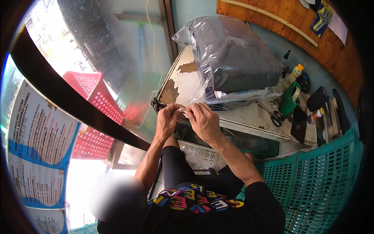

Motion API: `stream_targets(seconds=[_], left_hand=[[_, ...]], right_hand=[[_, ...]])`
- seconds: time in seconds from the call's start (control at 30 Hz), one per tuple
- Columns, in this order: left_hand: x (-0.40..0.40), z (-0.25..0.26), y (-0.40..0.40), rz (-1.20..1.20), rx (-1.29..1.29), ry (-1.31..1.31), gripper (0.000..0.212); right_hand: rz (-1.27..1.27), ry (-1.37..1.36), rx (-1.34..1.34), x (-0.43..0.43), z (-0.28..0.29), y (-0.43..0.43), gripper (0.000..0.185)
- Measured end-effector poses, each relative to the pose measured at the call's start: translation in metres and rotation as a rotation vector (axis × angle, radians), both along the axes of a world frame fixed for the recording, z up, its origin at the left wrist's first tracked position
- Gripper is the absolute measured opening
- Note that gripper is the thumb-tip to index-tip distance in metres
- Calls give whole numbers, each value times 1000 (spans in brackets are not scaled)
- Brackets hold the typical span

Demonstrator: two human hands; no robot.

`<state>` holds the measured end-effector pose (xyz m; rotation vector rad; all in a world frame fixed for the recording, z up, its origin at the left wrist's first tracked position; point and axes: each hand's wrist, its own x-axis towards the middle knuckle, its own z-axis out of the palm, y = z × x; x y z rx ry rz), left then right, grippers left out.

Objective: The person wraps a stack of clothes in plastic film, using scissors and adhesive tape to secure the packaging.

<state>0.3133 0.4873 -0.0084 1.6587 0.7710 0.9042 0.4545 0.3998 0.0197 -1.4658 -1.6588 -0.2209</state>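
A clear plastic bag (233, 58) full of folded dark and grey cloth lies on the worn white table (245, 120). Its gathered end runs toward the table's near left corner, where both hands meet. My right hand (203, 121) pinches the twisted plastic between thumb and fingers. Close against it, my left hand (171, 117) has its fingertips drawn together at the same spot; whether plastic or something small is between them is hard to tell. Black-handled scissors (276, 118) and a green tape dispenser (289, 98) lie to the right of the bag.
Bottles, including one with a yellow cap (296, 71), and a black roll (318, 98) stand at the table's right end. A green plastic basket (309, 175) is at the right, a red one (99, 111) at the left beyond glass. Below the tabletop is a dark green container (268, 147).
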Motion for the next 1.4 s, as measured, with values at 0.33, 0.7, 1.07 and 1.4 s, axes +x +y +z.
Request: stream_targets(seconds=[0.33, 0.7, 1.07, 1.4], left_hand=[[1, -3, -9, -21, -30, -208, 13], [0, -8, -6, 44, -45, -144, 9], [4, -8, -12, 201, 191, 4, 11], [11, -20, -4, 84, 58, -199, 9]], right_hand=[[-43, -94, 6, 1, -3, 3, 13], [-193, -31, -10, 2, 32, -12, 28], [53, -535, -381, 1, 48, 20, 16], [190, -439, -392, 20, 54, 23, 21]])
